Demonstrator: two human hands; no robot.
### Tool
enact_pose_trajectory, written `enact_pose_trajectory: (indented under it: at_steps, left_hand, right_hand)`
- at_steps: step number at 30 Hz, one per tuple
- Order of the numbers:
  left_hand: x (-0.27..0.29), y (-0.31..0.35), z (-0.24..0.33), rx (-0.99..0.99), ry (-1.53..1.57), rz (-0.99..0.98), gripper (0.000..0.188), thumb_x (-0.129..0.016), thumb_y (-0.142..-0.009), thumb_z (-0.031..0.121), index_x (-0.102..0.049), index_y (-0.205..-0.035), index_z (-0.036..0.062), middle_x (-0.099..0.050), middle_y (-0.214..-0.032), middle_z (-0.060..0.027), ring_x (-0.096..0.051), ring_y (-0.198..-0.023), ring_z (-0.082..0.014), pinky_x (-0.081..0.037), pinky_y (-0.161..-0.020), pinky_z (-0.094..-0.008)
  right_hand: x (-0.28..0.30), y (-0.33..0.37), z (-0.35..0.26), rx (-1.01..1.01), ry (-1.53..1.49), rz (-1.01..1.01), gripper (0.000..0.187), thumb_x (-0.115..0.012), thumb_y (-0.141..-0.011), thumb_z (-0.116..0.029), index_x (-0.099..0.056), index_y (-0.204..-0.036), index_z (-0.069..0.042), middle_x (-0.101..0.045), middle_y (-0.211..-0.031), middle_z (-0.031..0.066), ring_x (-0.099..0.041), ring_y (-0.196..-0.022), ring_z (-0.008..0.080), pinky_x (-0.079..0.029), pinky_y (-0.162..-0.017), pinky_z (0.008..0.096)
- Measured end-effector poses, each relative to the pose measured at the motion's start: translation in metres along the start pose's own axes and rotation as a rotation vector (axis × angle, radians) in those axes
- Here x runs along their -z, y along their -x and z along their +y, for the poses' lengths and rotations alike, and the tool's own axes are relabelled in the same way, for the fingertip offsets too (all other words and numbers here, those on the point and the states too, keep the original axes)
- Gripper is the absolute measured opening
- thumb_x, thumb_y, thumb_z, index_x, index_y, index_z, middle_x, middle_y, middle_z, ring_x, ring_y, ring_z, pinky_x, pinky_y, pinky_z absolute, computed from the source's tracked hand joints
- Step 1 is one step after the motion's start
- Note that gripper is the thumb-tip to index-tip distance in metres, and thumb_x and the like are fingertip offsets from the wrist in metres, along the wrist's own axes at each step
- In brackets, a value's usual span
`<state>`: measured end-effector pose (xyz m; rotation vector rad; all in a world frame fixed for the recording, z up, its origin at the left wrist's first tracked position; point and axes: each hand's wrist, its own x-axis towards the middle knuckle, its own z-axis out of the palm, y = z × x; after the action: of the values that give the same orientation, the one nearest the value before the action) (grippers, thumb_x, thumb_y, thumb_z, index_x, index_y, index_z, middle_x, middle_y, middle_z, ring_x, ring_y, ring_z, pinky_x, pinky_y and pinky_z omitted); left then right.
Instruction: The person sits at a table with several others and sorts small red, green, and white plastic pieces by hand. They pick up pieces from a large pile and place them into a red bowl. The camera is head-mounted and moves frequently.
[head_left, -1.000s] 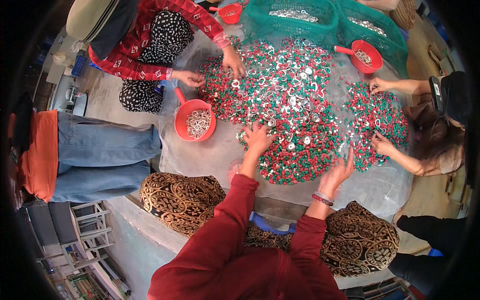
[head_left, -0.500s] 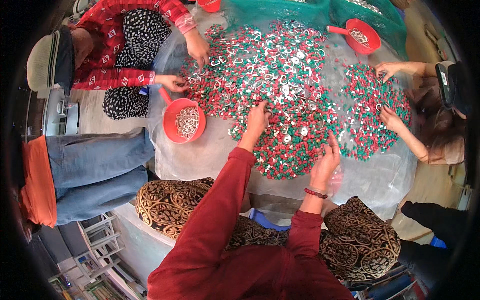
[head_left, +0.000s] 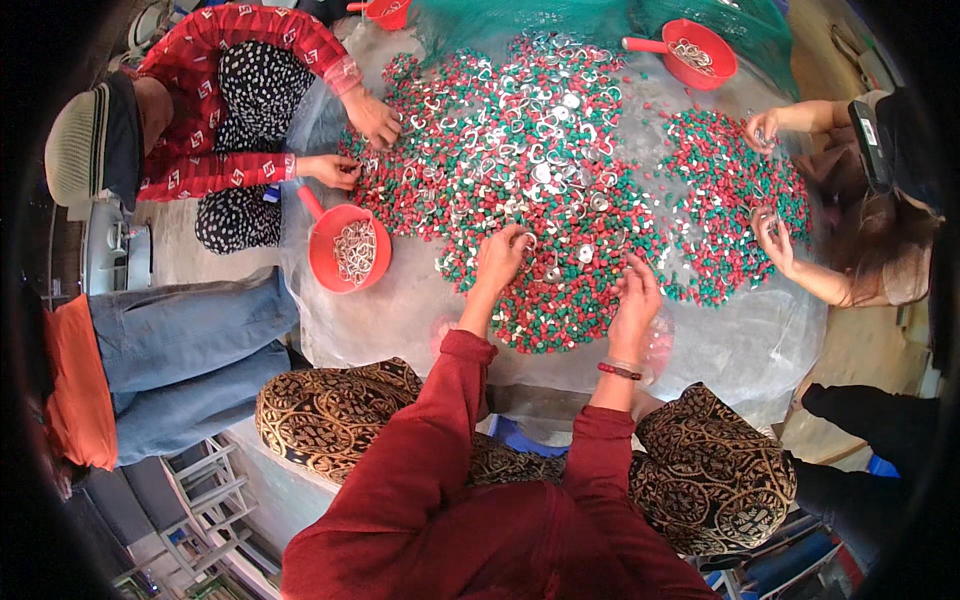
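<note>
A wide spread of small red, green and white pieces [head_left: 560, 325] lies before me, mixed with pale curved rings and several round silvery discs [head_left: 571, 101]. My left hand [head_left: 500, 260] is over the near middle of the spread, thumb and fingertips pinched on a pale curved ring [head_left: 531, 241]. To its right, my right hand [head_left: 636, 305] hovers at the near right edge of the spread with fingers apart and slightly bent. I see nothing held in it. Beaded bracelets circle the right wrist.
Red long-handled scoops hold pale rings: one at left [head_left: 348, 248], one at far right [head_left: 700, 55]. A co-worker's hands [head_left: 372, 118] pick at the left side; another co-worker's hands [head_left: 772, 240] work a smaller pile [head_left: 715, 200] at right. Green netting [head_left: 480, 25] lies at the back.
My left hand has drawn slightly left and nearer, and now pinches a pale ring. My right hand has shifted slightly left. The right co-worker's hands have lifted a little; the whole view has shifted.
</note>
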<state>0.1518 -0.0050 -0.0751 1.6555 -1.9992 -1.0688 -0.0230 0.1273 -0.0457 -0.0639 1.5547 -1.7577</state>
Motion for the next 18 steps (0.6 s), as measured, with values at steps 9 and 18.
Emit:
enact_pose_trajectory:
  at_steps: [9, 18]
  left_hand:
    - [0.049, 0.007, 0.008, 0.161, 0.63, -0.101, 0.029, -0.055, -0.089, 0.012, -0.055, -0.113, -0.0043, -0.064, -0.092, -0.0069, -0.061, -0.083, -0.014, -0.052, -0.072, -0.0268]
    - [0.052, 0.045, -0.027, 0.345, 1.362, 0.104, 0.02, -0.047, -0.087, 0.003, -0.054, -0.104, -0.0054, -0.058, -0.098, -0.0116, -0.06, -0.089, -0.0211, -0.056, -0.07, -0.0304]
  right_hand:
    - [-0.056, -0.068, -0.005, 0.364, 0.86, -0.275, 0.03, -0.052, -0.087, -0.013, -0.06, -0.114, -0.002, -0.063, -0.105, 0.0204, -0.063, -0.093, 0.0293, -0.048, -0.081, 0.0353]
    - [-0.065, -0.107, 0.076, 0.628, 1.114, -0.302, 0.016, -0.061, -0.075, 0.001, -0.063, -0.091, -0.002, -0.056, -0.095, 0.0191, -0.056, -0.089, 0.0367, -0.045, -0.078, 0.0438]
